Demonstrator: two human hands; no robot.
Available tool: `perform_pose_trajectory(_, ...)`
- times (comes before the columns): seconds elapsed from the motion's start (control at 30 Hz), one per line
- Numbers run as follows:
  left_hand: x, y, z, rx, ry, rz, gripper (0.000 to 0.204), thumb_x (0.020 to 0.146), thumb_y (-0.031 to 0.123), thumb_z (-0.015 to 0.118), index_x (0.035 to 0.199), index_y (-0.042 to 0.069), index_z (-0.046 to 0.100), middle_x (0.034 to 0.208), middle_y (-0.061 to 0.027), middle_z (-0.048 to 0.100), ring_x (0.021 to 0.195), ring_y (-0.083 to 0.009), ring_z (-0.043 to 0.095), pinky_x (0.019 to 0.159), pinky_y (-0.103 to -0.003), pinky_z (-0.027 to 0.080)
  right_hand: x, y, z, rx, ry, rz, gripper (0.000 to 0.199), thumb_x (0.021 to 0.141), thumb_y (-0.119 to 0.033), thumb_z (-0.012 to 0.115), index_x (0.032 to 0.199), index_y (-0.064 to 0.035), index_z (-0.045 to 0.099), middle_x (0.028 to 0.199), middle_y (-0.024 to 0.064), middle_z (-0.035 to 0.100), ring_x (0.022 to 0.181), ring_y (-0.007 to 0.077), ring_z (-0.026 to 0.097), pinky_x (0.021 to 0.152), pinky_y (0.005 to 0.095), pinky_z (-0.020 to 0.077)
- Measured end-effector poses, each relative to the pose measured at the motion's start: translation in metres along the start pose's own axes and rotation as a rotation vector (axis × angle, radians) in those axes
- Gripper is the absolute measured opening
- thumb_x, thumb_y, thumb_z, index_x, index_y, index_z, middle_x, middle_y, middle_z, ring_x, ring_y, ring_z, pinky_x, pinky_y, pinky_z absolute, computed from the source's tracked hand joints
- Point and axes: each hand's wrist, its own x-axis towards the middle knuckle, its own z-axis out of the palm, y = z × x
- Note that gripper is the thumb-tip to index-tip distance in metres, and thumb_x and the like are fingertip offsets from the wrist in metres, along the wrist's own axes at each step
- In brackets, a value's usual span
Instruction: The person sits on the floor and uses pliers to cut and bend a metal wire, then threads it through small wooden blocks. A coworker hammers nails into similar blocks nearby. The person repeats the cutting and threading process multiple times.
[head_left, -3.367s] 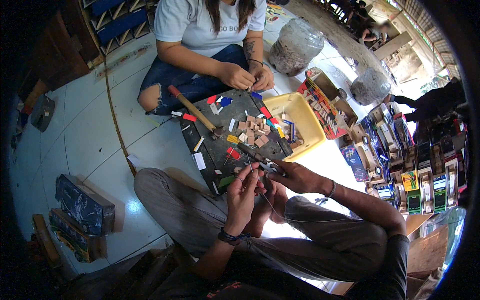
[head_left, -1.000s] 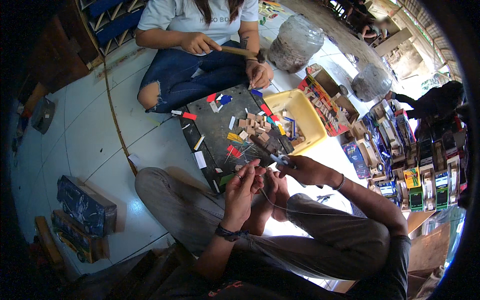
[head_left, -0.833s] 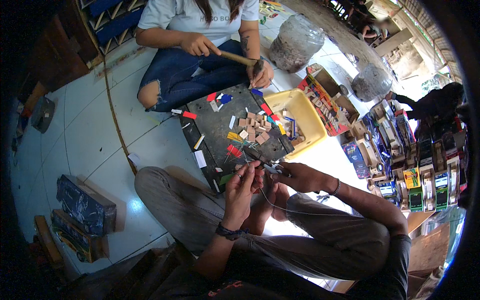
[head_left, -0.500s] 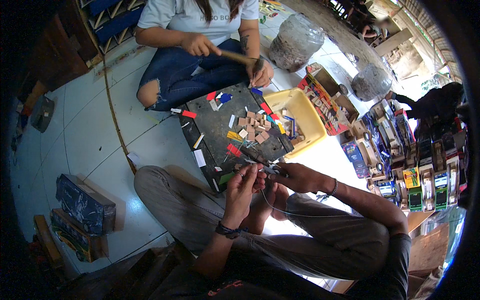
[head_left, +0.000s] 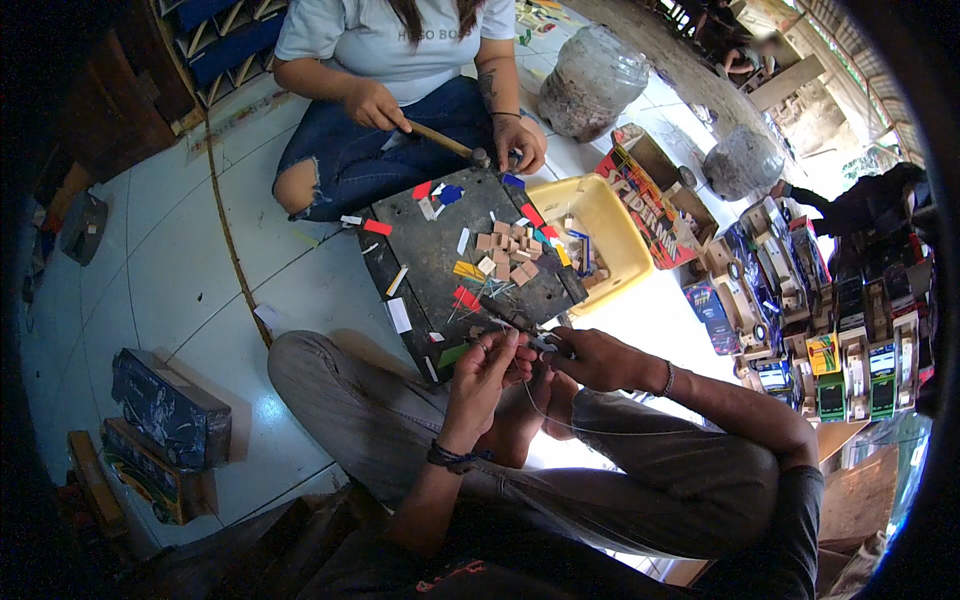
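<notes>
My left hand (head_left: 484,378) is closed in a pinch at the near edge of a dark low table (head_left: 420,280), on the end of a thin pale wire (head_left: 560,419). The wire bends down and runs right across my leg. My right hand (head_left: 606,359) is wrapped around a metal tool that looks like pliers (head_left: 545,341). Its jaws are close to my left fingertips, and the fingers partly hide them. Beyond my hands, several small wooden blocks (head_left: 512,243), thin pale sticks (head_left: 490,288) and coloured scraps (head_left: 467,298) lie on the table.
Across the table sits a person in a white shirt, holding a hammer (head_left: 440,138) over its far corner. A yellow tub (head_left: 626,225) and an open cardboard box (head_left: 655,205) stand right of it. Wooden toy-like pieces (head_left: 800,300) crowd the far right. Dark boxes (head_left: 170,410) rest on the floor at left.
The other person's hammer has come down to the table's far corner. My hands have barely moved; the tool's jaws have shifted slightly at my left fingertips.
</notes>
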Motion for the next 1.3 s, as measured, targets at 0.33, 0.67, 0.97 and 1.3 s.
perform_pose_trajectory(0.33,0.001,-0.0015,-0.0022,-0.01,-0.015,-0.012,0.027,0.098,0.028,0.056,0.106,0.003,0.062,0.088,-0.0051,0.067,0.075,-0.0098,0.064,0.07,-0.022,0.053,-0.0011,0.0044,0.0035,0.001,0.013,-0.023,0.034,0.096,-0.031,0.054,0.106,0.0023,0.056,0.084,0.0201,0.066,0.076,0.0308,0.065,0.069,0.0408,0.0488)
perform_pose_trajectory(0.67,0.0024,-0.0053,-0.0054,-0.043,-0.02,-0.025,0.025,0.098,0.028,0.057,0.105,0.004,0.063,0.087,-0.0037,0.066,0.076,-0.0091,0.063,0.07,-0.022,0.053,-0.0025,0.0065,0.0051,0.019,0.018,-0.065,0.031,0.095,-0.026,0.055,0.108,0.0022,0.057,0.085,0.02,0.066,0.077,0.0301,0.065,0.069,0.0405,0.0491)
perform_pose_trajectory(0.97,0.0028,-0.0053,-0.0044,-0.043,-0.013,-0.028,0.025,0.097,0.028,0.057,0.104,0.004,0.063,0.086,-0.0035,0.066,0.074,-0.0092,0.064,0.069,-0.022,0.054,-0.0043,0.0042,0.0041,0.0,0.017,-0.055,0.031,0.094,-0.025,0.057,0.109,0.002,0.056,0.084,0.0202,0.065,0.076,0.0321,0.064,0.069,0.0411,0.0489)
perform_pose_trajectory(1.3,0.0031,-0.0064,-0.0044,-0.025,-0.009,-0.045,0.025,0.099,0.028,0.054,0.105,0.006,0.064,0.084,-0.001,0.062,0.071,-0.0073,0.059,0.069,-0.028,0.056,-0.0062,0.0052,0.0028,-0.001,0.006,-0.082,0.032,0.094,-0.024,0.057,0.111,0.0021,0.055,0.083,0.0207,0.065,0.076,0.0332,0.065,0.068,0.0422,0.0488)
